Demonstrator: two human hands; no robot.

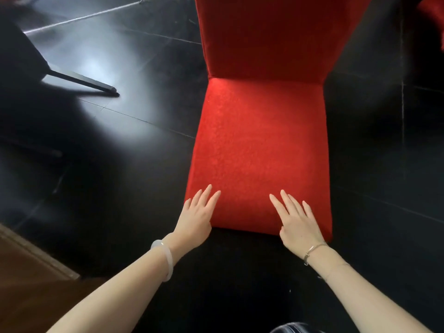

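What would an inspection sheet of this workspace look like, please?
Surface: glossy black tiled floor, glare patch at left.
Job's things: red covered chair, fabric smooth over the seat.
Clutter: nothing seen.
Grippers: left hand and right hand lie flat, fingers straight, near the seat's front edge.
Cables: pale line on floor, top left; cannot tell if a cable.
Surroundings: black furniture leg at left, wooden surface at lower left.

Likely banquet hall or restaurant dining room. Red fabric-covered chair [259, 145] with fitted cover over seat and back; second red-covered chair [432, 13] at top right edge. Glossy black tiled floor [134, 68], dark slanted furniture leg [81, 79], wooden flooring [28, 272] at lower left.
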